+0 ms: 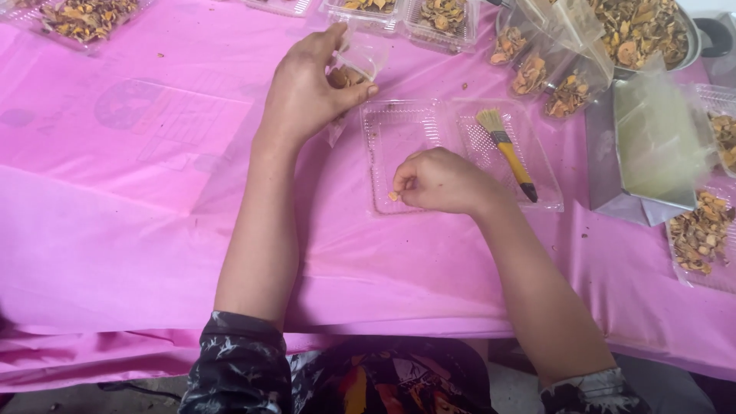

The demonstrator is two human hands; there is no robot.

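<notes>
My left hand (310, 88) holds a small clear plastic bag (360, 61) with a few brown dried pieces inside, raised over the pink table. My right hand (441, 182) rests inside an open clear plastic clamshell tray (399, 126) and pinches a small orange-brown dried piece (393, 196) between its fingertips. A small brush (506, 149) with a yellow handle and pale bristles lies in the tray's right half, just right of my right hand.
A pink plastic sheet (138, 199) covers the table. Several clear trays of dried brown pieces (84, 19) line the far edge. Filled clear bags (548, 73), a metal bowl of dried pieces (640, 31), a metal box with bags (652, 146) and another tray (701, 234) stand at the right.
</notes>
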